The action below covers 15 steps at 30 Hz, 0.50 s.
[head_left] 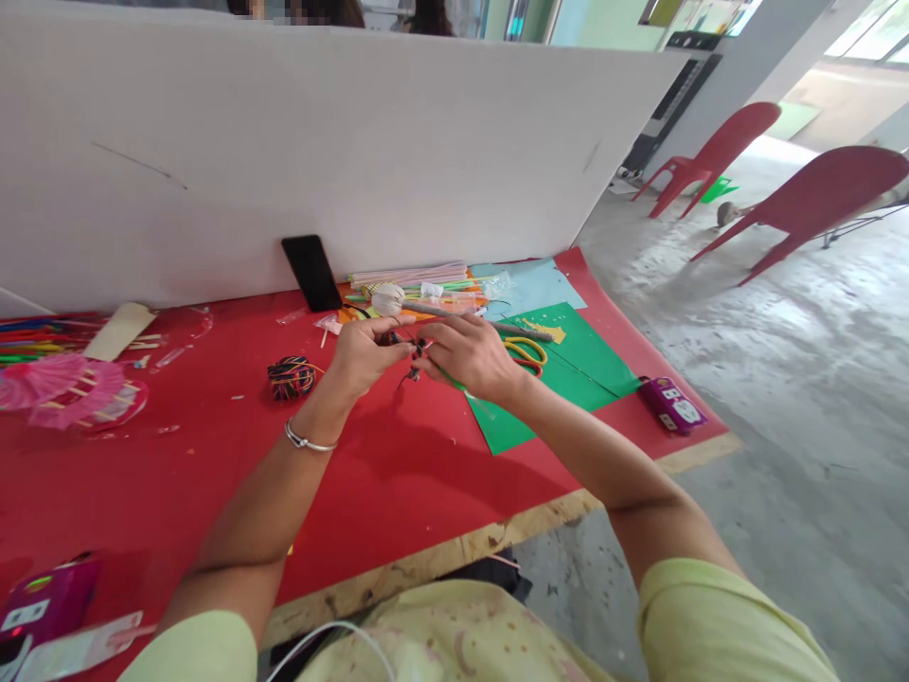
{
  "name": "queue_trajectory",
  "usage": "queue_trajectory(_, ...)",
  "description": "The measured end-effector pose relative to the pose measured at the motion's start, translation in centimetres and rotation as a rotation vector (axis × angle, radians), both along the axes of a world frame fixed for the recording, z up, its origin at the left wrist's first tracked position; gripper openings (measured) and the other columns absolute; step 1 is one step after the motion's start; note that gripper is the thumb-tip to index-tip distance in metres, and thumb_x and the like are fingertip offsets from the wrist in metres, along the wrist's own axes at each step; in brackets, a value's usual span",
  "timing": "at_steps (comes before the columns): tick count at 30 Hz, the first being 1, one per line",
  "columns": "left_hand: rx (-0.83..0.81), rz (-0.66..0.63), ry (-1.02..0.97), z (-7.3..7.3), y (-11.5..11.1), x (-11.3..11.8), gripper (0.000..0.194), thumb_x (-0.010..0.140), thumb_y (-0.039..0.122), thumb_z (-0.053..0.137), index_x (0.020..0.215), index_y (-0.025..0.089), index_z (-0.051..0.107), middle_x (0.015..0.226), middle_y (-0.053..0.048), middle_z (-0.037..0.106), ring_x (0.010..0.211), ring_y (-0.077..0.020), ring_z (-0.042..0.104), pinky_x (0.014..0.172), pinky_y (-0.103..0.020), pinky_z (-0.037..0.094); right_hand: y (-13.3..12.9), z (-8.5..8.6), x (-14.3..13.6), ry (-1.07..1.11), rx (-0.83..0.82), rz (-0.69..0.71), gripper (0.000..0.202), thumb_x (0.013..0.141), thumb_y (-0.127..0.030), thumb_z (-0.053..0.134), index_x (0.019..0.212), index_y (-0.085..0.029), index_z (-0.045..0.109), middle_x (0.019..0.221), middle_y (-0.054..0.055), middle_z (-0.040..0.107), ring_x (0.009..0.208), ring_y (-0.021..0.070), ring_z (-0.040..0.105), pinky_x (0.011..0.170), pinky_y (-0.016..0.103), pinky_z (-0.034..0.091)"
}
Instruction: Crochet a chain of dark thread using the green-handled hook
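Note:
Over the red table covering, my left hand (pixel 364 356) and my right hand (pixel 474 354) meet fingertip to fingertip. Both are closed in a pinch on a small dark knotted bundle (pixel 418 352) that looks like cord or thread; its exact kind is too small to make out. A short dark end hangs below the fingers. A thin green piece shows under my right hand. Beside my right hand lie scissors (pixel 531 352) with yellow and red handles, partly hidden. To the left of my left wrist rests a ball of dark multicoloured yarn (pixel 291 378).
A black phone (pixel 311 273) leans on the white panel (pixel 341 142). Behind my hands are a stick with a pale round head (pixel 387 299) and several pastel sticks (pixel 412 275). Green paper (pixel 507 436) and a purple box (pixel 673 405) lie right, pink paper umbrellas (pixel 67 390) left.

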State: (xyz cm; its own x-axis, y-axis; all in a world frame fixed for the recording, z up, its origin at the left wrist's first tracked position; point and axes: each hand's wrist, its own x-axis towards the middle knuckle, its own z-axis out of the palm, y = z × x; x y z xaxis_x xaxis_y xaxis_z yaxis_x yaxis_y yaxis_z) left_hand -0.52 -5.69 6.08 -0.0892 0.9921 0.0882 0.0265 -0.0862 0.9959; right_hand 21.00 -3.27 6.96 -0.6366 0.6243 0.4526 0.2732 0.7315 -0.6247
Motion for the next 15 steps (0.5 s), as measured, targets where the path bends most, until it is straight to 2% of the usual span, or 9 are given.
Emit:
queue_trajectory(2, -0.069, -0.005, -0.148, 0.1, -0.1, 0.5, 0.055, 0.051, 0.025, 0.104, 0.103, 0.016, 0.092, 0.052, 0.008, 0.051, 0.046, -0.0052, 0.036, 0.045, -0.023, 0.023, -0.9, -1.8, -0.6, -0.047, 0.108, -0.113, 0.042, 0.103, -0.062, 0.075, 0.083, -0.025, 0.074, 0.137, 0.015, 0.081, 0.127, 0.0367, 0.069, 0.108, 0.052, 0.050)
queue_trajectory(4, -0.143, -0.032, -0.269, 0.5, -0.4, 0.9, 0.056, 0.048, 0.025, 0.104, 0.101, 0.016, 0.091, 0.051, 0.008, 0.052, 0.042, -0.0032, 0.032, 0.044, -0.022, 0.019, -1.5, -3.4, -1.0, -0.074, 0.195, -0.218, 0.044, 0.108, -0.065, 0.066, 0.093, -0.024, 0.076, 0.147, 0.015, 0.078, 0.136, 0.0384, 0.066, 0.106, 0.052, 0.049)
queue_trajectory(7, -0.189, -0.088, -0.335, 1.4, -0.8, 0.9, 0.052, 0.046, 0.023, 0.103, 0.095, 0.015, 0.090, 0.054, 0.006, 0.057, 0.041, -0.0010, 0.029, 0.044, -0.022, 0.017, -1.1, -4.7, -1.0, -0.093, 0.305, -0.252, 0.051, 0.109, -0.071, 0.059, 0.100, -0.024, 0.078, 0.147, 0.016, 0.078, 0.137, 0.0393, 0.066, 0.103, 0.052, 0.047)
queue_trajectory(11, -0.178, -0.202, -0.173, 2.2, -1.1, -0.2, 0.043, 0.051, 0.021, 0.099, 0.093, 0.017, 0.090, 0.058, 0.004, 0.063, 0.043, -0.0035, 0.035, 0.044, -0.023, 0.021, 0.4, -4.1, 0.1, -0.137, 0.343, -0.076, 0.057, 0.100, -0.082, 0.065, 0.093, -0.027, 0.079, 0.130, 0.012, 0.083, 0.124, 0.0363, 0.069, 0.103, 0.051, 0.046)
queue_trajectory(15, -0.123, -0.221, -0.001, 1.7, -0.6, -1.1, 0.034, 0.057, 0.020, 0.094, 0.091, 0.017, 0.091, 0.059, 0.003, 0.060, 0.050, -0.0066, 0.041, 0.048, -0.024, 0.025, 0.5, -3.1, 0.7, -0.179, 0.334, -0.054, 0.045, 0.105, -0.071, 0.068, 0.093, -0.029, 0.079, 0.126, 0.009, 0.083, 0.120, 0.0341, 0.067, 0.104, 0.052, 0.044)
